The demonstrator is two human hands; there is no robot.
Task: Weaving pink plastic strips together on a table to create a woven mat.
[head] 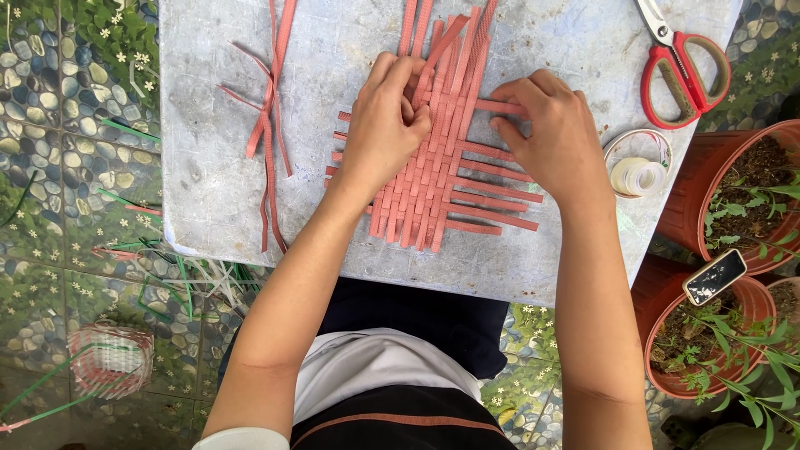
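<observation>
One woven mat of red-pink strips lies at the middle of the grey tabletop. One loose bundle of spare strips lies to its left. One pair of red-handled scissors and one roll of clear tape lie to its right. Two terracotta pots stand beside the tabletop; one dark phone rests on the nearer pot. The left hand presses on the mat, fingers curled around upright strips. The right hand pinches a horizontal strip at the mat's upper right edge.
</observation>
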